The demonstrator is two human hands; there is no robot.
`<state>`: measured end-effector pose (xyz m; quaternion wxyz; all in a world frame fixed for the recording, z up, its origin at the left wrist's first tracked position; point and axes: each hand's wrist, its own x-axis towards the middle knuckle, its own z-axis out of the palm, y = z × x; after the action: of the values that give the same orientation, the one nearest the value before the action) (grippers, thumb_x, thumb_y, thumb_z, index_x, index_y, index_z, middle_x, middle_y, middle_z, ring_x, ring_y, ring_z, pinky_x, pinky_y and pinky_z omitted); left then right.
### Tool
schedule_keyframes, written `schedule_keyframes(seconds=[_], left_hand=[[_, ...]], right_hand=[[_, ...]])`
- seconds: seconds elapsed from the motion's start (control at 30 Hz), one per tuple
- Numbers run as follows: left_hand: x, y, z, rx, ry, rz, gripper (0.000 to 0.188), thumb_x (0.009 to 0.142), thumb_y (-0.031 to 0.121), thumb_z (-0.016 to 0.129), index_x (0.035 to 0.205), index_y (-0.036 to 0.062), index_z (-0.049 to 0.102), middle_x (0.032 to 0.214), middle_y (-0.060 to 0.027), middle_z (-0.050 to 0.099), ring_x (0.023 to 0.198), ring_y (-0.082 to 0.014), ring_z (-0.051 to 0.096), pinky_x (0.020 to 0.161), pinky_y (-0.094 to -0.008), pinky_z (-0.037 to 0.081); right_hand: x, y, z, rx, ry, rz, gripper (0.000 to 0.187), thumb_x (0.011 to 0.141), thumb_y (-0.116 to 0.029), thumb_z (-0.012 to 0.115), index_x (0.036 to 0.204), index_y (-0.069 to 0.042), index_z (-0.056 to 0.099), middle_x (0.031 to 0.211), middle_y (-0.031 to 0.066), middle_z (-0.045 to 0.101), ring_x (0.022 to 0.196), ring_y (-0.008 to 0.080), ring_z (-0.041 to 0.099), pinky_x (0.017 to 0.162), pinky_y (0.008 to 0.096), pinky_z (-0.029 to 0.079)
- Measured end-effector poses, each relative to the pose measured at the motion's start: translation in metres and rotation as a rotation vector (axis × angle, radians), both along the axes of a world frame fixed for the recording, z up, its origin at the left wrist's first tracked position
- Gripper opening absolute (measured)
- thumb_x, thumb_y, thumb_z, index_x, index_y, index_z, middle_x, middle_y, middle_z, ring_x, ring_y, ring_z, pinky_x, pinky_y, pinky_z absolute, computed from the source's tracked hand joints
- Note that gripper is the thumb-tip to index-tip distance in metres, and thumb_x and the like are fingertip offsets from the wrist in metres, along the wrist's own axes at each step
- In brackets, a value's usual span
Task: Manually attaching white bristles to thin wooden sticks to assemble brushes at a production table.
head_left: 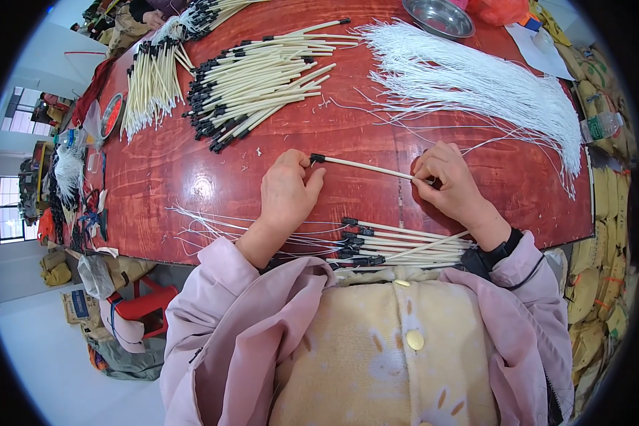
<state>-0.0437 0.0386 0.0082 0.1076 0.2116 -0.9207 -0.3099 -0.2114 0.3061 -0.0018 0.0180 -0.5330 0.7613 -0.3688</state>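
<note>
A slim cream tube (366, 167) with a black fitting (318, 158) at its left end is held level above the red table. My right hand (449, 177) pinches its right end between thumb and fingers. At the black fitting, my left hand (285, 186) has its thumb apart from its curled fingers; the index fingertip is beside or touching the fitting. Just in front of my body lies a row of similar tubes (412, 240) with black ends. White cords (224, 221) trail from them to the left, passing partly behind my left wrist.
A large pile of black-ended cream tubes (263, 78) lies at the back, with another bundle (153, 82) left of it. White cords (468, 74) spread over the back right, by a metal bowl (444, 15). A co-worker's hand (153, 18) shows far left. A red stool (145, 307) stands lower left.
</note>
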Motion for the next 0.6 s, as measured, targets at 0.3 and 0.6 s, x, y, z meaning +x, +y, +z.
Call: schedule_keyframes(seconds=[0.3,0.6], left_hand=[[0.002,-0.009,-0.014,-0.102,0.038,-0.035,0.011,0.091,0.012,0.07,0.088,0.0035,0.064,0.078,-0.0171,0.065,0.075,-0.0381,0.066,0.068,-0.0479,0.051],[0.133,-0.129,0.034,-0.256,-0.092,0.249,0.013,0.089,0.01,0.068,0.085,-0.0013,0.063,0.068,-0.013,0.059,0.061,-0.0202,0.056,0.059,-0.0379,0.047]], right_hand=[[0.0,0.002,0.001,0.011,0.002,0.011,0.02,0.074,-0.001,0.078,0.076,-0.009,0.059,0.089,0.0022,0.066,0.087,0.023,0.059,0.083,0.0383,0.039],[0.002,0.054,0.019,0.169,0.035,0.027,0.023,0.071,-0.002,0.078,0.073,-0.01,0.057,0.087,0.0016,0.063,0.088,0.0231,0.056,0.085,0.0385,0.039]])
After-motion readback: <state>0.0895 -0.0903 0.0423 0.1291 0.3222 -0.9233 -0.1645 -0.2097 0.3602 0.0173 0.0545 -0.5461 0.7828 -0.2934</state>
